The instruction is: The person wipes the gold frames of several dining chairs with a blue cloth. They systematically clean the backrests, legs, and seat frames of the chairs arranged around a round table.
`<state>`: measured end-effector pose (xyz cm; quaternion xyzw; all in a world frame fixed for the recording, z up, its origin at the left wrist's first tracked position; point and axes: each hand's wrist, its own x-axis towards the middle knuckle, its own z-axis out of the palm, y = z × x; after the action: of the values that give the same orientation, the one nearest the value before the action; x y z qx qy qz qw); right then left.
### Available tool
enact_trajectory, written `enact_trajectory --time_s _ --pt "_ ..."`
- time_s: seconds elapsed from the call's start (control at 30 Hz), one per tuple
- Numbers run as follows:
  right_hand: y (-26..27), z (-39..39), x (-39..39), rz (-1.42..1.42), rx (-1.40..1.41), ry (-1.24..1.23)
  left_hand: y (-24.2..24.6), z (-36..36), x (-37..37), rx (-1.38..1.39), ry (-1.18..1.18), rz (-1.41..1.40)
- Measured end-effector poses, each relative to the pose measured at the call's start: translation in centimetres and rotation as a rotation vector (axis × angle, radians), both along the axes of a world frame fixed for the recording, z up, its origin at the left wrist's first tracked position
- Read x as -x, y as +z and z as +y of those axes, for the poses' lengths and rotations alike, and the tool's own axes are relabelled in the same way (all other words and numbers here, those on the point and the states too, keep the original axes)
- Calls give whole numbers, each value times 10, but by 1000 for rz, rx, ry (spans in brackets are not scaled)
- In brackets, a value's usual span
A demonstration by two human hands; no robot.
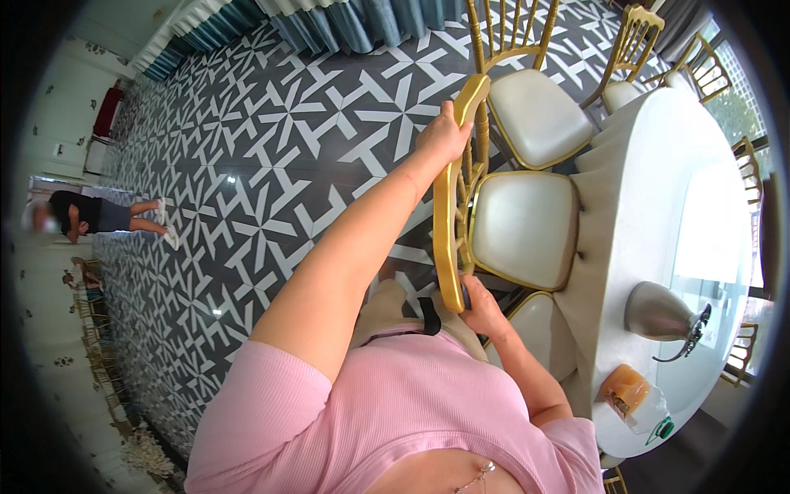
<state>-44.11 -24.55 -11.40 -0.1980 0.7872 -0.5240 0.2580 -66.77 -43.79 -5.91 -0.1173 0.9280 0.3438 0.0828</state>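
A gold chair with a curved top rail (445,234) and a pale padded seat (524,228) stands before me, the seat's far side close to a draped table. My left hand (443,136) grips the rail near its upper end in the picture. At the rail's lower end is my right hand (484,307), its fingers partly hidden behind the gold wood. A small dark blue thing shows between that hand and the rail; I cannot tell what it is.
On the glass-topped round table (623,247) are a metal jug (660,312) and a clear bag with orange contents (628,389). Similar chairs (540,117) flank it. A person (92,213) stands far left. Blue curtains (352,25) hang across the patterned floor.
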Motion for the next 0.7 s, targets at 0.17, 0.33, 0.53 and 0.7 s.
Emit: enact_trajectory --time_s 0.17,0.33,0.53,0.7 --pt "35 13 -8 -179 146 -104 -16 -10 2 -317 131 216" --pt "52 29 -6 -357 420 -548 -50 -6 -54 -840 -19 389" --pt "84 -12 14 167 247 -225 -45 5 -179 -1095 135 194" --pt "76 -39 29 329 -3 -5 -61 -15 -193 -1255 67 17"
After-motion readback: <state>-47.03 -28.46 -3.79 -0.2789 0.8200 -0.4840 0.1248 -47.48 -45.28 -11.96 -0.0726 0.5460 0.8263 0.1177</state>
